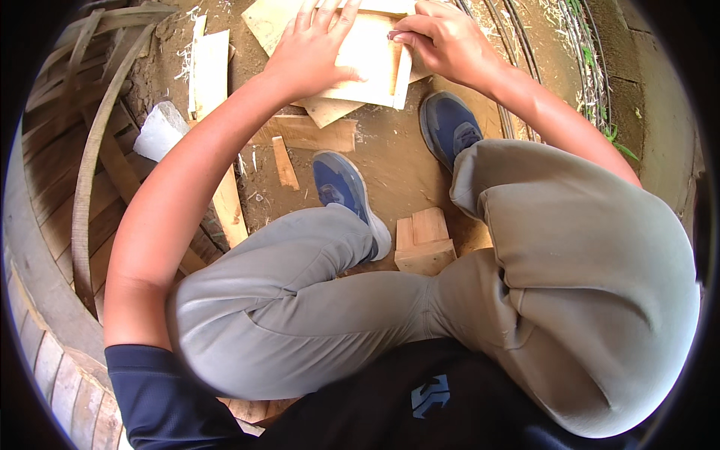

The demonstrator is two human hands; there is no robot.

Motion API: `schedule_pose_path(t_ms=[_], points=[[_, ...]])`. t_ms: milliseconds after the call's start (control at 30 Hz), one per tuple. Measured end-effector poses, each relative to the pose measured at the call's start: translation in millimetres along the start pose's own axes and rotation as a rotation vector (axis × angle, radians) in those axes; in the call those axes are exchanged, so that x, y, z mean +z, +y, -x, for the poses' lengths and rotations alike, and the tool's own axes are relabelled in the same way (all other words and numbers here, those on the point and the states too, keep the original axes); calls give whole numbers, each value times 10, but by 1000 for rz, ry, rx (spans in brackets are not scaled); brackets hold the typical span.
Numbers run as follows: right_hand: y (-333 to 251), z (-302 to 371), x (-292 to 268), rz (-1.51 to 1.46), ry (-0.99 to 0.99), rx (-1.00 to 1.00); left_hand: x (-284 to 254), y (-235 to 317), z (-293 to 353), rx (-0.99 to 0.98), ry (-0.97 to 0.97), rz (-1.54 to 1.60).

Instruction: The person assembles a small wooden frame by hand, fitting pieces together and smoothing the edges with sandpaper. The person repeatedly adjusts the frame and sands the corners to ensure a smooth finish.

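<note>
My left hand (pixel 315 56) lies on a pale wooden board (pixel 367 56), its fingers spread and the thumb stretched toward the right. Along the board's right side runs a narrow wooden strip (pixel 403 77). Just above that strip, my right hand (pixel 450 41) is closed in a pinch. A small dark piece (pixel 393 34) pokes out between its thumb and fingers; its kind is too small to tell. Under the board, the corner of another light wooden panel (pixel 330 111) sticks out toward me.
Planks (pixel 210 67) and a small wood scrap (pixel 285 163) lie on the dirt ground. A small wooden block (pixel 425 241) is between my shoes. Curved wooden slats (pixel 94 172) and a whitish translucent lump (pixel 161 131) are at left. Dark rods (pixel 510 45) run along the right.
</note>
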State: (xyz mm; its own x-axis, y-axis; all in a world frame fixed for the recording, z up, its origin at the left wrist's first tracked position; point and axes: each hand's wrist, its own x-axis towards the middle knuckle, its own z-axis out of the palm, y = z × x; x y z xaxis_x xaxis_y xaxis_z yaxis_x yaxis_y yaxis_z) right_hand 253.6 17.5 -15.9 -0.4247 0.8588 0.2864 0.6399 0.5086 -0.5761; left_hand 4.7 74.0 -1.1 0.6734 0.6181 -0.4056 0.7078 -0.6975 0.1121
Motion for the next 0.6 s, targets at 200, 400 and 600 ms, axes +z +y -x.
schedule_pose_path(t_ms=[200, 400, 600], points=[[160, 422, -301, 84, -33, 237, 185, -89, -25, 55, 97, -81], [127, 317, -454, -43, 3, 395, 46, -21, -28, 13, -11, -9], [17, 63, -143, -143, -18, 207, 111, -40, -36, 30, 38, -34]])
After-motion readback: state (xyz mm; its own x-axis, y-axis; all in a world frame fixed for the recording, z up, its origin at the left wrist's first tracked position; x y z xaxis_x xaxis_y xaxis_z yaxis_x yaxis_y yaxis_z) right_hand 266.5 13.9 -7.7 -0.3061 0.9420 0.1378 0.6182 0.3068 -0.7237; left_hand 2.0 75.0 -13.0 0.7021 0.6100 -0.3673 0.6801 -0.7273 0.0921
